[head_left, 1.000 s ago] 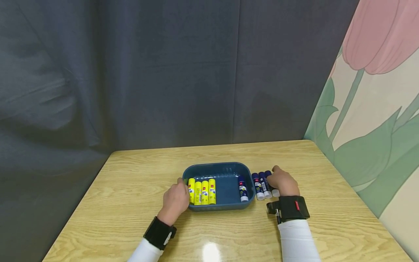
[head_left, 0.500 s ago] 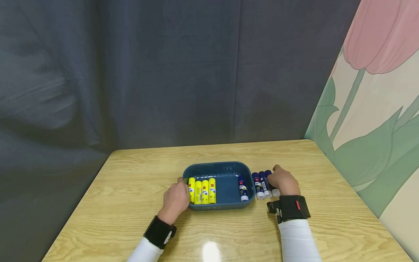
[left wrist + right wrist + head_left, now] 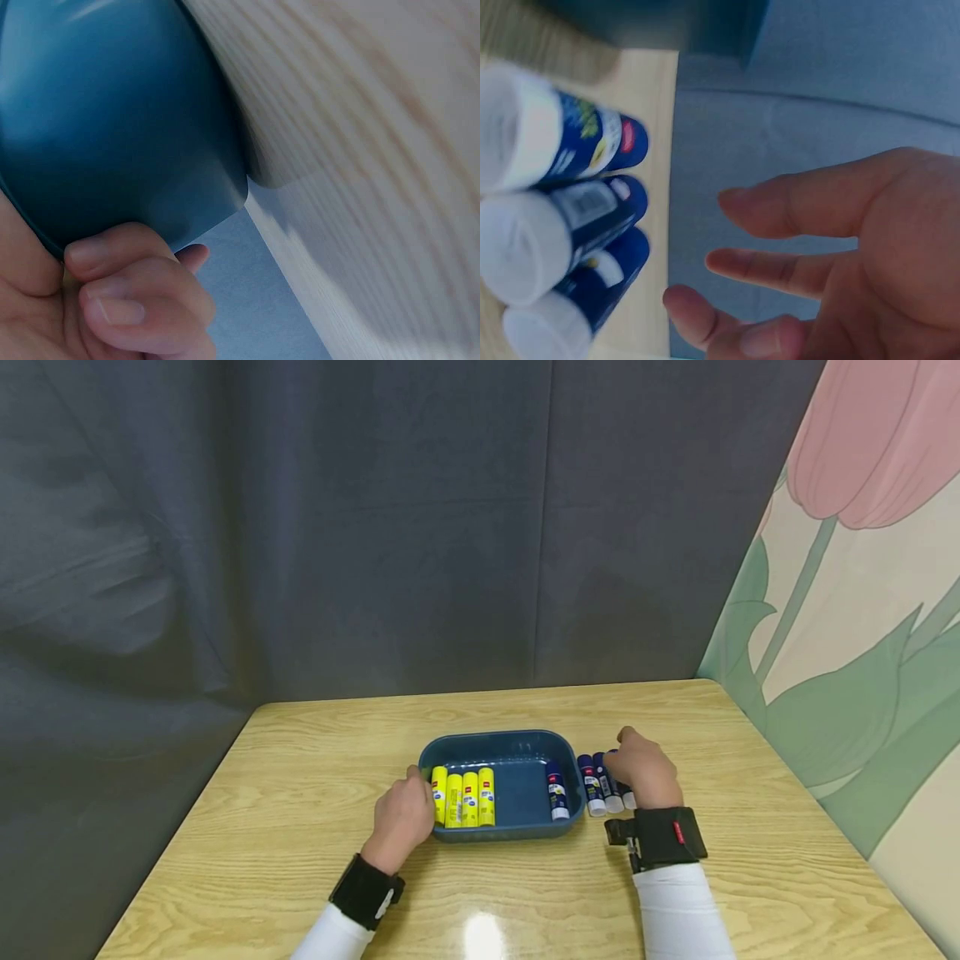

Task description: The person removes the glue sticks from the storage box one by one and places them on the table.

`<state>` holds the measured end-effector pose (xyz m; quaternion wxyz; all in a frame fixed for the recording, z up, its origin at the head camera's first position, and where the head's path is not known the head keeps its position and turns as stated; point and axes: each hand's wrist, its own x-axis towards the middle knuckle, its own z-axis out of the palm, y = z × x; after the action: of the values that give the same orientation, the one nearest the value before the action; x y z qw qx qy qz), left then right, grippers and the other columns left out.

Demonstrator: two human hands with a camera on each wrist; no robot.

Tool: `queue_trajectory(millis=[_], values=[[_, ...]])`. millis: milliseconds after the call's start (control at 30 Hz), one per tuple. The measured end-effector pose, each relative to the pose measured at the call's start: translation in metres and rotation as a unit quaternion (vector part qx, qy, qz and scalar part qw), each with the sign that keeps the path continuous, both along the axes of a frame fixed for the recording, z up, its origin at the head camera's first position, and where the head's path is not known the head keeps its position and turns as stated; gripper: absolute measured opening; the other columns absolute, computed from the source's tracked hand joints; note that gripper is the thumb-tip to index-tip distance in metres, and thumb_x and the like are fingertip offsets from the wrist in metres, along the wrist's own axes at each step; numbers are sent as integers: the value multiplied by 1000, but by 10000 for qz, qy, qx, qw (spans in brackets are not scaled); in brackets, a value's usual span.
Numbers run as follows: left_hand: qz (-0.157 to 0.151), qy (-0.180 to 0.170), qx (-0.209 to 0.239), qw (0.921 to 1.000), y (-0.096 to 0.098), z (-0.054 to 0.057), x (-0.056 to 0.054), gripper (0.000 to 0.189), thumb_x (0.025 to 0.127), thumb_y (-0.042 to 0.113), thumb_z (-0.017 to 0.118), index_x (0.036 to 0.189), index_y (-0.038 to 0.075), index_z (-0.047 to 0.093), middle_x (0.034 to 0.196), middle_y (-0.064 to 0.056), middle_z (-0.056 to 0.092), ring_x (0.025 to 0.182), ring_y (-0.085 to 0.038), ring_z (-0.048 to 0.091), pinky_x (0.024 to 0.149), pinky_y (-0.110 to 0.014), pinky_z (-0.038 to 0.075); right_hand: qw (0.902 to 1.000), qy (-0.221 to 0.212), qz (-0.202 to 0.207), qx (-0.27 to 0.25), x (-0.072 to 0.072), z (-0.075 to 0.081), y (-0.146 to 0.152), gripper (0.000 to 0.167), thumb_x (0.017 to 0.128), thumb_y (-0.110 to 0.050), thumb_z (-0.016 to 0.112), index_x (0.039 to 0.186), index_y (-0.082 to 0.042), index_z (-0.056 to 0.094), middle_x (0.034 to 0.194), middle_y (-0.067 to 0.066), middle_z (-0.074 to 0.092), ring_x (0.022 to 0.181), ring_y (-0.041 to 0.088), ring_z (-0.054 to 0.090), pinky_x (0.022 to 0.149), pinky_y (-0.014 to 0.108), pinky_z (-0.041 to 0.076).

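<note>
A dark-blue oblong tray [image 3: 519, 789] with rounded corners is set upright on the table [image 3: 300, 793]; its nine o'clock end is gripped by the left hand [image 3: 402, 818]. Within that end, four yellow sticks [image 3: 469, 800] with printed labels are laid side by side, their lengths aligned from twelve to six o'clock. One dark-blue stick [image 3: 557, 792], its white base turned toward six o'clock, is placed inside near the three o'clock wall. Three matching blue sticks [image 3: 591, 785] are ranged outside, just beside that wall, bases likewise toward six; the outermost is partly hidden by the right hand [image 3: 645, 770].
</note>
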<state>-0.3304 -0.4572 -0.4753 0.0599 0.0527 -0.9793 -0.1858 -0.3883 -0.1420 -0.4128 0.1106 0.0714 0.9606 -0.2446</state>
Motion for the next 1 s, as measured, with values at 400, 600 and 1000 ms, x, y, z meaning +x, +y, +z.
queue_trajectory(millis=[400, 600, 1000], values=[[-25, 7, -23, 10000, 0, 1, 1, 36, 91, 21, 35, 111, -9, 42, 56, -5, 43, 42, -14, 42, 36, -27, 31, 9977, 605, 280, 101, 7, 12, -22, 46, 80, -22, 49, 119, 3, 41, 98, 23, 55, 72, 29, 53, 54, 43, 40], [-22, 51, -60, 10000, 0, 1, 0, 34, 91, 21, 35, 108, -8, 43, 57, -5, 43, 42, -14, 42, 36, -27, 31, 9958, 832, 342, 167, 9, 14, -37, 42, 80, -21, 52, 115, 1, 45, 91, 18, 57, 62, 24, 52, 46, 36, 36], [7, -59, -33, 10000, 1, 2, 1, 38, 91, 21, 35, 113, -9, 41, 58, -6, 44, 43, -15, 43, 36, -27, 32, 9882, 1309, 725, 332, 15, 2, -67, 33, 79, -19, 55, 107, -3, 53, 76, 11, 53, 49, 22, 45, 39, 34, 31]])
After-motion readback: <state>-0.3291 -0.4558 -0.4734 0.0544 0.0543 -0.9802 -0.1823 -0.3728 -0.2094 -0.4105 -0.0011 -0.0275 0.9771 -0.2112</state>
